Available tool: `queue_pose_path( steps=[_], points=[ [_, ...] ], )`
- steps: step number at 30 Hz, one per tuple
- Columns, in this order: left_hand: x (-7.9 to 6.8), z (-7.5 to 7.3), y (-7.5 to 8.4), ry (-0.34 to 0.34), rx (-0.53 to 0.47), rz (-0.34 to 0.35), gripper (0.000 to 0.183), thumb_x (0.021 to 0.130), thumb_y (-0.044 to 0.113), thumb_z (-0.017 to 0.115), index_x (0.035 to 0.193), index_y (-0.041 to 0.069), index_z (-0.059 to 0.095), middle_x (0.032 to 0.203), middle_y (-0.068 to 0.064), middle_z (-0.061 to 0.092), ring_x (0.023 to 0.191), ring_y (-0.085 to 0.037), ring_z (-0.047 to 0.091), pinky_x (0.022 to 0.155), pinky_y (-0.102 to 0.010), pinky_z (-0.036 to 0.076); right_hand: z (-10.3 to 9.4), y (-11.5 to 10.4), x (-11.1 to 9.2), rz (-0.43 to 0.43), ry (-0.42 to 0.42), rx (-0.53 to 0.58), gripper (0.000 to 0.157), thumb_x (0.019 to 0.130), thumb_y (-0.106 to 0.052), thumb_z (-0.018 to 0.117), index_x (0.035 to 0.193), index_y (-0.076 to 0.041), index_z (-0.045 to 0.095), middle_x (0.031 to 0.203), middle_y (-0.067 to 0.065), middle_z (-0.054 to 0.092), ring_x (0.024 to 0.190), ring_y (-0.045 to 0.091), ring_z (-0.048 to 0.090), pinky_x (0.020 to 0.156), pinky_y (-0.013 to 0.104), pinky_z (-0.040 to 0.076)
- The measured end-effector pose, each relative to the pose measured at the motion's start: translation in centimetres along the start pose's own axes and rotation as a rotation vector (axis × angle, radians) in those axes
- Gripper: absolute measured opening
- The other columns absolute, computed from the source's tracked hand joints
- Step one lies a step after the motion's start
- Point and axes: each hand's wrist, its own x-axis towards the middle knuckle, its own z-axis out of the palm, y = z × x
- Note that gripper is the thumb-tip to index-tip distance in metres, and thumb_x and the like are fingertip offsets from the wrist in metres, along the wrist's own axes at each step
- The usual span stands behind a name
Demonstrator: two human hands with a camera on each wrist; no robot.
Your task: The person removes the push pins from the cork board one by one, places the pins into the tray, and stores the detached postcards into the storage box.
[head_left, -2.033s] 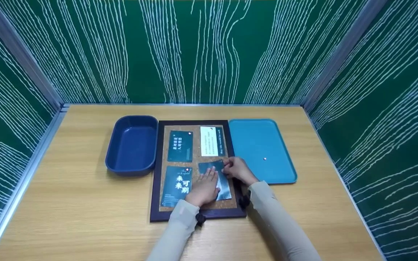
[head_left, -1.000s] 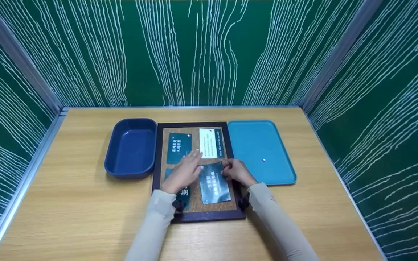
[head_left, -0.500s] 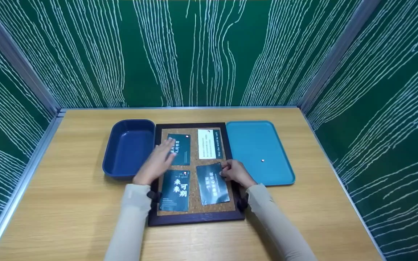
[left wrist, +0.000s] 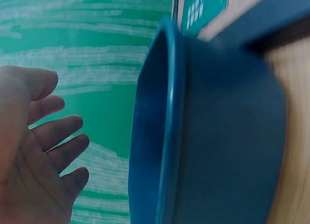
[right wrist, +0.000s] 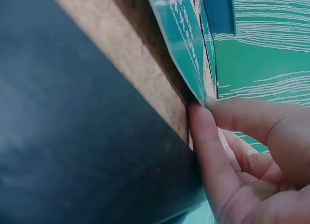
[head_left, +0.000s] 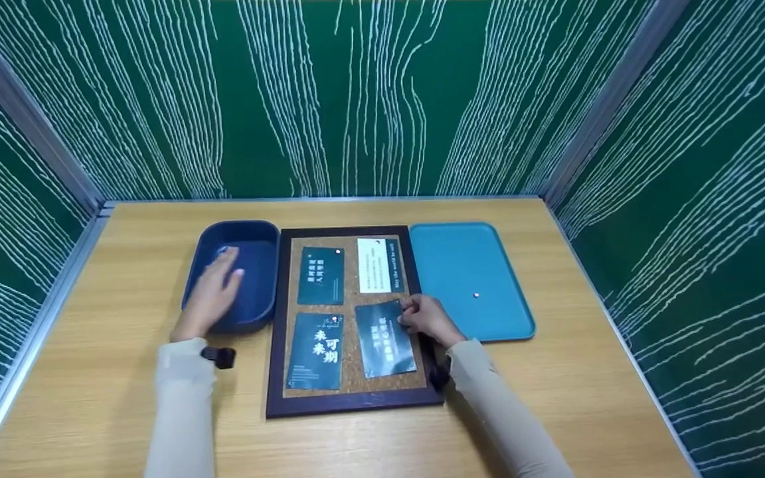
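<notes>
On the dark-framed corkboard (head_left: 349,400) lie several printed cards. My right hand (head_left: 430,320) pinches the upper right corner of the lower right dark green card (head_left: 386,338). In the right wrist view, thumb and forefinger meet at that card's (right wrist: 181,40) corner, and its near edge lifts off the cork. Whether a pin is between the fingertips is hidden. My left hand (head_left: 211,292) is over the deep blue bin (head_left: 259,322), holding nothing. The left wrist view shows its fingers spread, apart from the bin's wall (left wrist: 227,137).
A light blue tray (head_left: 462,259) with one small pushpin (head_left: 476,295) adjoins the board's right side. The other cards are a green one (head_left: 321,275), a white-and-green one (head_left: 372,265) and a larger green one (head_left: 315,352). Patterned green panels enclose the wooden table (head_left: 329,445).
My left hand has left the lower right card and moved left across the board to above the bin. The right hand stays at the card's corner. The view has shifted slightly.
</notes>
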Motion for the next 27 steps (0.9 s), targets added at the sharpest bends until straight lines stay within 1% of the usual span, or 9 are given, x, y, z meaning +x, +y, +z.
queue_pose_path(
  steps=[4, 8, 11, 14, 16, 18, 20, 24, 27],
  points=[
    [-0.5, -1.9, -1.5, 0.02, -0.019, -0.052, 0.052, 0.104, 0.021, 0.04, 0.151, 0.002, 0.027, 0.157, -0.022, 0.023, 0.145, -0.041, 0.019, 0.12, -0.055, 0.015, 0.1, 0.0, -0.1, 0.007, 0.006, 0.003, 0.018, 0.087, -0.003, 0.065, 0.105, -0.002, 0.061, 0.087, 0.007, 0.059, 0.076, 0.016, 0.06, 0.063, 0.028, 0.057],
    [-1.4, -3.5, -2.7, 0.001, -0.053, -0.143, 0.058, 0.105, 0.034, 0.034, 0.154, 0.007, 0.018, 0.16, -0.017, 0.015, 0.147, -0.04, 0.014, 0.119, -0.056, 0.013, 0.1, 0.1, -0.1, 0.009, 0.001, 0.015, 0.018, 0.086, -0.003, 0.066, 0.103, -0.002, 0.062, 0.088, 0.008, 0.06, 0.077, 0.016, 0.06, 0.064, 0.028, 0.057],
    [-1.9, -4.1, -3.5, -0.002, -0.103, -0.215, 0.063, 0.103, 0.043, 0.031, 0.155, 0.011, 0.013, 0.161, -0.014, 0.01, 0.148, -0.038, 0.009, 0.119, -0.057, 0.012, 0.0, 0.1, -0.1, 0.008, 0.0, 0.023, 0.016, 0.086, -0.003, 0.066, 0.102, -0.002, 0.061, 0.086, 0.007, 0.06, 0.075, 0.016, 0.059, 0.063, 0.027, 0.057],
    [-2.2, -4.3, -4.3, 0.011, -0.174, -0.266, 0.064, 0.103, 0.045, 0.032, 0.155, 0.014, 0.012, 0.161, -0.015, 0.009, 0.148, -0.039, 0.008, 0.119, -0.059, 0.012, 0.0, 0.2, -0.1, 0.0, 0.003, 0.024, 0.017, 0.086, -0.003, 0.066, 0.102, -0.002, 0.061, 0.084, 0.006, 0.059, 0.073, 0.015, 0.059, 0.061, 0.026, 0.055],
    [-2.4, -4.2, -4.8, 0.025, -0.22, -0.289, 0.063, 0.103, 0.043, 0.032, 0.156, 0.016, 0.011, 0.161, -0.016, 0.011, 0.147, -0.039, 0.01, 0.119, -0.058, 0.015, 0.0, 0.2, 0.0, -0.004, 0.007, 0.023, 0.018, 0.086, -0.002, 0.066, 0.103, -0.001, 0.06, 0.083, 0.006, 0.058, 0.072, 0.014, 0.058, 0.059, 0.025, 0.054],
    [-2.4, -4.0, -5.0, 0.041, -0.275, -0.312, 0.063, 0.103, 0.043, 0.033, 0.156, 0.016, 0.011, 0.161, -0.016, 0.012, 0.147, -0.038, 0.012, 0.119, -0.056, 0.017, 0.0, 0.2, 0.0, -0.002, 0.01, 0.026, 0.019, 0.085, -0.002, 0.066, 0.104, -0.001, 0.06, 0.084, 0.006, 0.059, 0.071, 0.014, 0.059, 0.058, 0.025, 0.053],
    [-2.4, -3.8, -5.3, 0.061, -0.335, -0.341, 0.063, 0.103, 0.043, 0.032, 0.156, 0.016, 0.01, 0.161, -0.014, 0.012, 0.148, -0.035, 0.014, 0.12, -0.053, 0.018, 0.0, 0.2, 0.0, 0.0, 0.011, 0.027, 0.02, 0.085, -0.002, 0.066, 0.104, -0.001, 0.06, 0.084, 0.006, 0.059, 0.072, 0.014, 0.058, 0.058, 0.025, 0.053],
    [-2.4, -3.3, -5.7, 0.095, -0.451, -0.421, 0.065, 0.103, 0.045, 0.03, 0.156, 0.014, 0.008, 0.163, -0.005, 0.008, 0.149, -0.028, 0.01, 0.122, -0.045, 0.014, 0.0, 0.2, -0.1, -0.006, 0.005, 0.035, 0.02, 0.085, -0.002, 0.067, 0.104, -0.001, 0.061, 0.084, 0.006, 0.059, 0.072, 0.014, 0.058, 0.058, 0.025, 0.053],
    [-2.4, -2.9, -6.3, 0.116, -0.524, -0.474, 0.062, 0.104, 0.041, 0.028, 0.156, 0.014, 0.008, 0.163, -0.003, 0.007, 0.15, -0.024, 0.009, 0.123, -0.041, 0.012, 0.1, 0.3, -0.1, -0.004, 0.004, 0.042, 0.02, 0.084, -0.002, 0.067, 0.103, -0.001, 0.061, 0.084, 0.006, 0.059, 0.072, 0.014, 0.058, 0.058, 0.025, 0.053]
  ],
)
